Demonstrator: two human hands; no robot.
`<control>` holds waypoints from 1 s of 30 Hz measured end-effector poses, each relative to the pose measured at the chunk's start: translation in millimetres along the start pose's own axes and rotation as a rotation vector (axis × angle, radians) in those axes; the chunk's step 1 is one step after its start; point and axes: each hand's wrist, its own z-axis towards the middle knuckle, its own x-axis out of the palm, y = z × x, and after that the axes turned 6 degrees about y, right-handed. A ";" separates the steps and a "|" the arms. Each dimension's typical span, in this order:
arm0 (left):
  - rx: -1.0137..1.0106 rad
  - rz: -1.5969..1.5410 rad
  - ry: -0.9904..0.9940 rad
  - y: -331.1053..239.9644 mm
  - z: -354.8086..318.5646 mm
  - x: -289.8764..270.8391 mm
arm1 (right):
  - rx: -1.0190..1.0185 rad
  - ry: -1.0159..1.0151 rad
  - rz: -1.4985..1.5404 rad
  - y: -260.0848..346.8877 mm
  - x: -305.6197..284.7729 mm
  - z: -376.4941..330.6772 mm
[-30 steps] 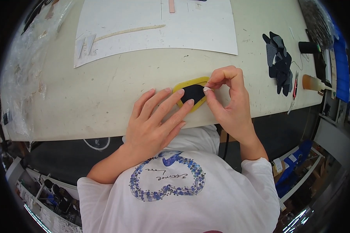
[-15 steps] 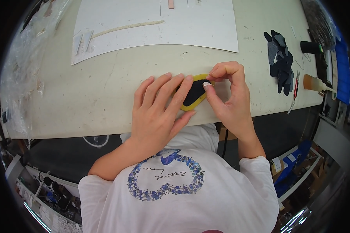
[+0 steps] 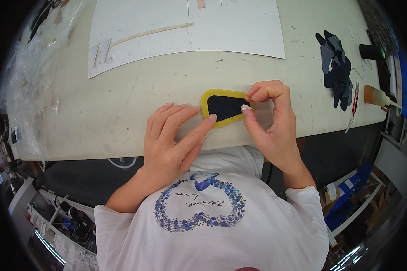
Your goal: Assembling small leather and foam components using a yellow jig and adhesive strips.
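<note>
A flat, rounded trapezoid piece with a black fabric middle and a yellow rim (image 3: 215, 93) lies on the table in front of me, its narrow end to the right. My right hand (image 3: 273, 119) holds that narrow end between thumb and bent index finger. Something white, perhaps a wrapping, covers the thumb's tip. My left hand (image 3: 172, 134) lies at the wide end with its fingers apart; one fingertip touches the lower left corner of the rim, and the others rest on the table beside it.
A large white sheet (image 3: 185, 40) lies at the far side. Crumpled clear plastic (image 3: 29, 95) covers the left edge. To the right are dark fabric pieces (image 3: 338, 74), a red cutter (image 3: 355, 101), a black thread spool (image 3: 371, 52) and an amber bottle (image 3: 376, 95).
My left hand has drawn back to the left and down, uncovering the piece's wide end. The piece now lies more level, turned clockwise, with my right hand still at its narrow end.
</note>
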 end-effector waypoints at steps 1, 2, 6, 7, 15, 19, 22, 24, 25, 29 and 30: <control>-0.023 0.026 0.035 -1.4 -2.0 0.0 | 0.000 -0.001 0.004 -1.5 -0.5 -0.5; -0.024 0.028 0.037 -3.5 -0.6 -0.3 | -0.013 -0.042 0.008 -3.6 -0.9 -1.0; -0.086 0.157 0.110 -10.8 9.5 -0.1 | -0.050 -0.090 -0.097 -7.2 -5.6 -7.7; -0.097 0.199 0.142 -11.1 10.5 0.2 | -0.048 -0.091 -0.105 -7.2 -6.5 -11.8; -0.115 0.202 0.171 -15.0 9.6 1.0 | -0.122 0.042 -0.501 -4.0 -3.4 -37.1; -0.112 0.189 0.152 -16.1 9.6 3.3 | -0.127 0.039 -0.563 -6.5 -2.1 -37.2; -0.112 0.175 0.151 -17.6 10.7 3.6 | -0.123 0.034 -0.589 -8.0 -1.1 -38.0; -0.108 0.167 0.148 -18.1 10.6 4.2 | -0.117 0.035 -0.597 -7.4 -0.5 -38.1; -0.110 0.160 0.145 -18.4 10.4 4.4 | -0.114 0.038 -0.602 -7.4 -0.3 -38.1; -0.110 0.157 0.161 -20.6 11.2 5.6 | -0.114 0.025 -0.619 -7.6 -1.1 -37.5; -0.116 0.158 0.143 -20.6 11.6 6.7 | -0.109 0.034 -0.631 -7.1 -1.7 -37.3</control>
